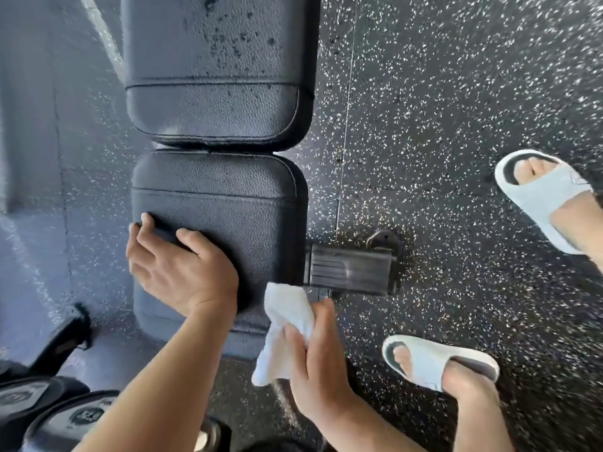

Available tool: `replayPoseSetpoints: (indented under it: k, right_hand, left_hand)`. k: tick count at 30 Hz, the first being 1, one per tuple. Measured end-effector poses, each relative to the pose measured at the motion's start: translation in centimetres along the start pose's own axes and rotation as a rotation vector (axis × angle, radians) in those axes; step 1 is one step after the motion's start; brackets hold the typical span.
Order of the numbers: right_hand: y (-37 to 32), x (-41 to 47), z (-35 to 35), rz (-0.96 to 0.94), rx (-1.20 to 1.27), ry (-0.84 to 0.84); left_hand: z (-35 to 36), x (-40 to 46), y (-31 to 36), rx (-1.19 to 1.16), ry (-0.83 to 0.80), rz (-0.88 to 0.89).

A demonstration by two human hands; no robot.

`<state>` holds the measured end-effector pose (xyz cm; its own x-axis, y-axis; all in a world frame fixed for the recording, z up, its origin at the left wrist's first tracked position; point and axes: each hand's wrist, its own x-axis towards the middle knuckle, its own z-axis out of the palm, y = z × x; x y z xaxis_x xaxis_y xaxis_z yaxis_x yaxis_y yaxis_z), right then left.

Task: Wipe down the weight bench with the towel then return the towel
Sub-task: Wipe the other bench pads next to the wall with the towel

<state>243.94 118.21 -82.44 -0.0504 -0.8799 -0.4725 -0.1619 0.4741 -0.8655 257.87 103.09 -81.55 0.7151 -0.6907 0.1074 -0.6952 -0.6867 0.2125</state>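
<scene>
Forearms reach down over the black weight bench (225, 203), towel in the right hand.

Right hand (315, 363) has its grip closed around a crumpled white towel (282, 327), held at the seat pad's near right corner, just off its edge. Left hand (177, 269) lies left of the towel, palm on the seat pad, fingers curled over the pad's left edge, gripping it. Beyond both hands the back pad is speckled with dark droplets. Right of the towel sits a ribbed black frame foot (350, 269) on the speckled rubber floor (456, 109); two feet in pale slide sandals (437, 360) stand further right. Dark weight plates (65, 415) lie below the left forearm.
</scene>
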Motion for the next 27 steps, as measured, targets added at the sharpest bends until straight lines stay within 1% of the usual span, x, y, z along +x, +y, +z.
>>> replayPoseSetpoints:
  k: [1,2,3,4,6,8,10,12,15,17,19,22,25,27]
  right_hand:
    - [-1.3,1.4,0.7,0.027,0.02,0.061]
    - [-1.9,2.6,0.7,-0.012,0.07,0.143]
    - [-3.4,4.0,0.2,-0.054,0.115,0.158]
    - [-4.0,5.7,-0.2,-0.081,0.134,0.25]
    - [-5.8,10.1,0.0,-0.076,0.121,0.355]
    - [-6.6,12.0,-0.1,-0.081,0.109,0.428]
    - [-6.6,11.1,0.0,-0.067,0.143,0.435]
    - [-6.5,8.6,0.4,-0.034,0.176,0.398]
    - [-5.2,4.5,1.0,0.051,0.231,0.384]
    - [-5.0,3.4,1.3,0.099,0.282,0.391]
    - [-5.5,4.3,1.7,0.095,0.279,0.41]
    - [-6.9,8.2,1.9,0.015,0.213,0.471]
    - [-7.8,11.6,1.3,-0.014,0.218,0.528]
    - [-7.7,12.4,0.8,-0.038,0.198,0.519]
  left_hand:
    - [0.0,0.0,0.0,-0.003,-0.003,0.002]
    - [0.0,0.0,0.0,-0.006,-0.003,0.002]
    - [0.0,0.0,0.0,-0.006,-0.003,0.0]
    - [0.0,0.0,-0.1,-0.003,-0.004,-0.001]
    - [0.0,0.0,-0.2,0.001,-0.002,0.004]
    - [0.0,0.0,-0.2,-0.002,-0.005,0.008]
    - [-0.2,-0.2,0.1,-0.015,-0.009,0.007]
    - [-0.3,-0.3,0.3,-0.02,-0.011,0.002]
    - [-0.3,-0.2,0.3,-0.008,-0.008,-0.004]
    - [-0.3,-0.3,0.4,-0.007,-0.007,-0.001]
    - [-0.3,-0.3,0.4,-0.001,-0.012,0.001]
    - [-0.2,-0.3,0.3,0.017,-0.017,-0.001]
    - [-0.2,-0.2,0.4,0.003,-0.009,-0.005]
    - [-0.2,-0.3,0.5,0.0,-0.008,0.001]
